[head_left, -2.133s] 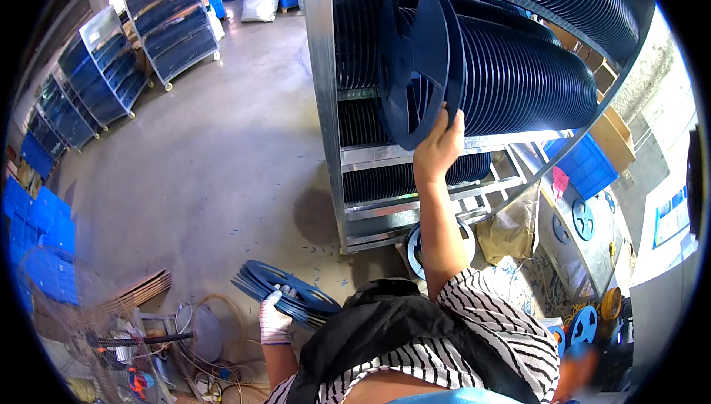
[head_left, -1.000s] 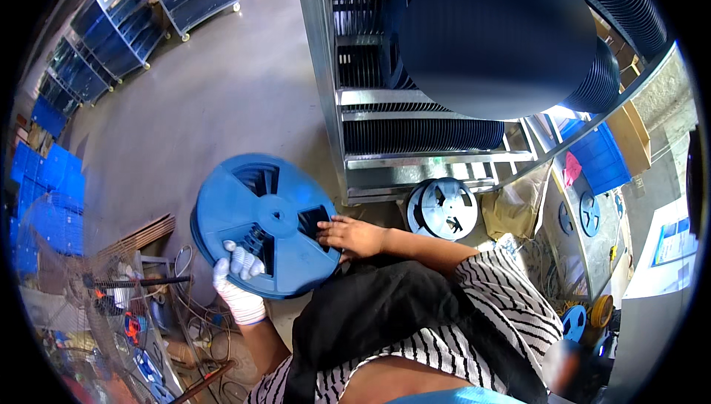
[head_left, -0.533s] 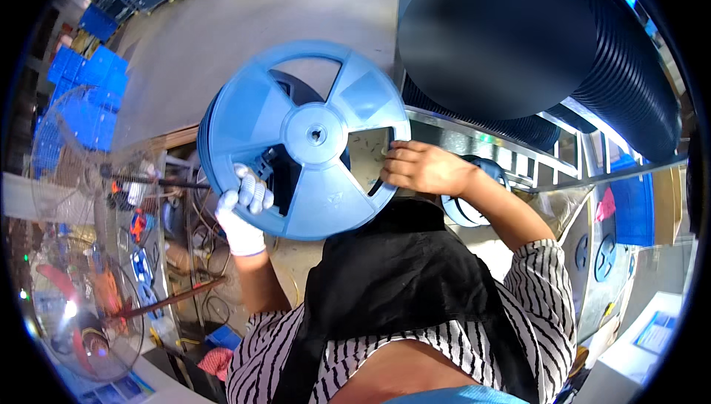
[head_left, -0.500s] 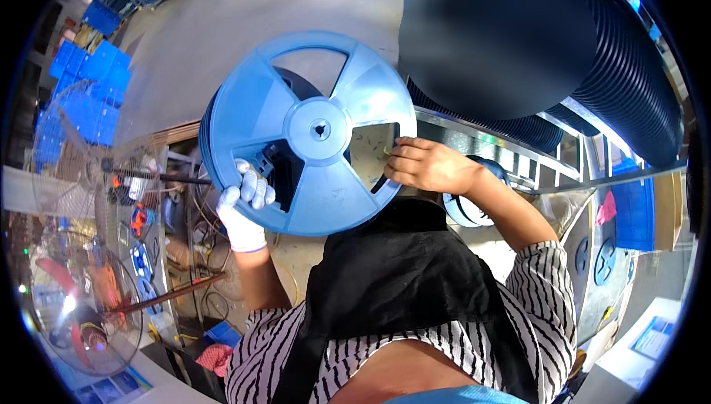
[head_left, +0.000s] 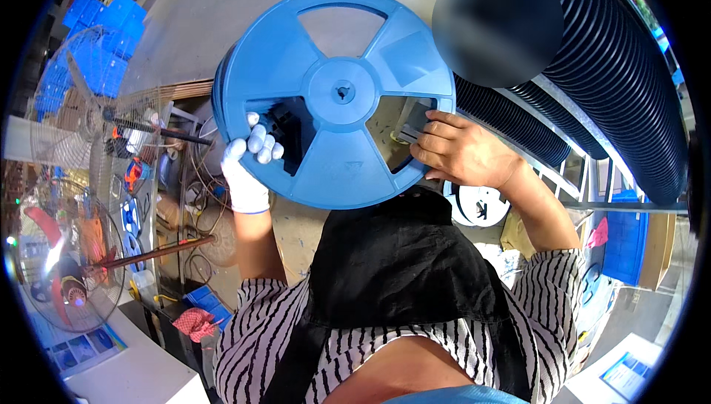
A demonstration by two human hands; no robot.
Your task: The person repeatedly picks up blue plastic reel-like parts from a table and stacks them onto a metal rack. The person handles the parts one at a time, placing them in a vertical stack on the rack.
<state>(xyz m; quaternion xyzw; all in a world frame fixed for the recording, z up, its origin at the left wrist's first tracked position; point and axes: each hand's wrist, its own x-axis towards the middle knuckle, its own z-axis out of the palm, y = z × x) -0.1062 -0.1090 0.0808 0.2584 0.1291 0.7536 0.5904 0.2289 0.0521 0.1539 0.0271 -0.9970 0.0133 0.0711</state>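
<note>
Blue reel point(head_left: 329, 82), broad face toward the wearer, ahead of the striped shirt point(head_left: 255, 322); further rims point(head_left: 219, 100) show at its left edge, their count unclear. Stage, as judged: already taken up in both hands; setting down and letting go remain undone. Right hand point(head_left: 470, 152), bare: fingers hooked over the right edge, grasping it. Left hand point(head_left: 248, 168), gloved: fingers curled firmly around the lower left edge. Hub hole point(head_left: 342, 92): dark, no shaft seen in it.
</note>
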